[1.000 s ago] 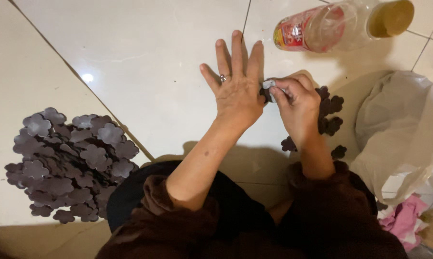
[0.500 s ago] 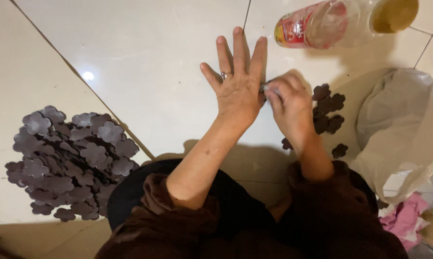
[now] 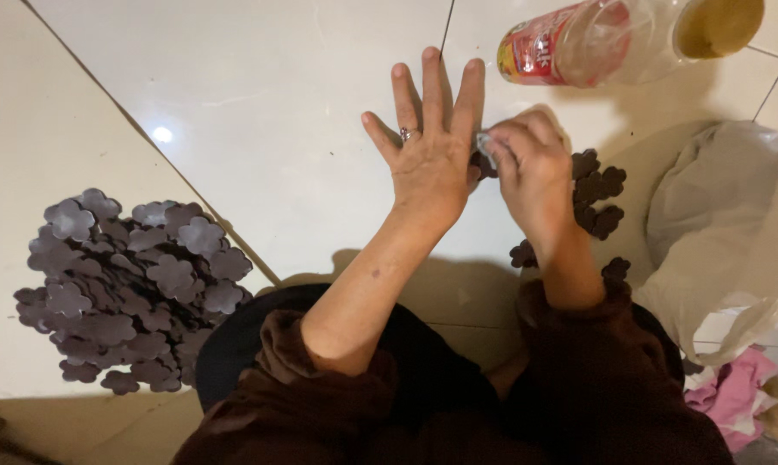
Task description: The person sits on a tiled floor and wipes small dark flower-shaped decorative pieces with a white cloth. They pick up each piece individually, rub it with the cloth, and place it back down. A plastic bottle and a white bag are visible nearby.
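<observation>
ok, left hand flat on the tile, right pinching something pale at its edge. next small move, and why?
Probably peel the pale bit away with the right hand. The left hand lies flat, fingers spread, over a dark flower-shaped piece at its edge, as if pinning it. Loose pieces lie right of the hands; a larger pile lies far left.

I see a floor of large glossy pale tiles (image 3: 260, 95) with thin dark grout lines (image 3: 445, 26) crossing it. A small bright glare (image 3: 161, 134) of an overhead light reflects off the tile at left. A tan board (image 3: 27, 129) covers the left side, its edge running diagonally.
</observation>
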